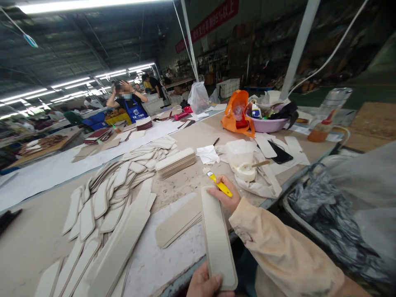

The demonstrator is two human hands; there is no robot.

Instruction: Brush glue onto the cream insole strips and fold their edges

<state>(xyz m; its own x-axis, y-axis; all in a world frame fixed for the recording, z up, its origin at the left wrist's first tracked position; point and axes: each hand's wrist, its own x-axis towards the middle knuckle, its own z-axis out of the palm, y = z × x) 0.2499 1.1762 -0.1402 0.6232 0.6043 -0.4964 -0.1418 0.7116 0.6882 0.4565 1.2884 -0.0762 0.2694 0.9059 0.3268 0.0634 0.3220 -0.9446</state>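
Note:
My right hand [230, 199] has a yellow-handled brush [220, 185] tucked in it, bristles pointing up and left. Its fingers also touch the top end of a long, pale, round-cornered panel [218, 239]. At the panel's lower end, my left hand [204, 284] grips it with the thumb on top. Left of this panel, a few similar flat pieces [179, 222] lie fanned on a white sheet [173, 264]. Farther back stands a neat stack of pale strips [175, 163]. An open tub [246, 171] with a flat stick across it sits beyond my right hand.
Loose pale pieces [105, 202] are heaped across the left of the table. A purple basin [267, 123], an orange bag [238, 113], a black phone [280, 152] and a bottle of amber liquid [321, 130] stand at the back right. A co-worker [131, 103] is across the table.

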